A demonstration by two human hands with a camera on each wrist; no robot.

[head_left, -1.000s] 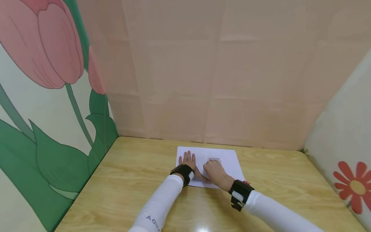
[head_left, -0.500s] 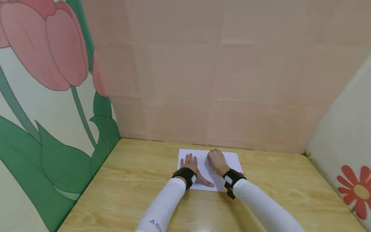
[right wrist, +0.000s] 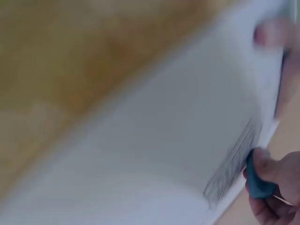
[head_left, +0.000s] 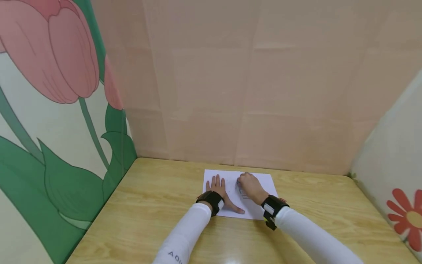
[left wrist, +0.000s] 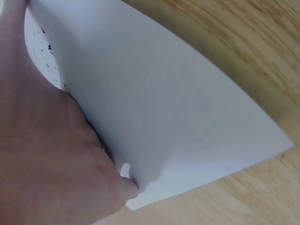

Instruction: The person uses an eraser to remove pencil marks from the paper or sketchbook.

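Note:
A white sheet of paper (head_left: 260, 183) with grey pencil shading (head_left: 242, 192) lies on the wooden table (head_left: 158, 205). My left hand (head_left: 217, 187) lies flat on the sheet's left part, fingers spread. It shows as a palm (left wrist: 42, 159) pressed on the paper (left wrist: 164, 122) in the left wrist view. My right hand (head_left: 250, 187) is curled over the shaded patch. In the blurred right wrist view its fingertips (right wrist: 272, 180) pinch a small blue eraser (right wrist: 257, 180) against the pencil marks (right wrist: 232, 164).
Pink panels close the back, a tulip-painted wall (head_left: 49, 110) stands on the left and a wall with a red flower (head_left: 407, 216) on the right. Dark specks (left wrist: 47, 44) dot the paper near my left hand.
My right hand slid from the sheet's near middle to its far edge, then came back a little toward me over the shading. My left hand stayed flat on the paper.

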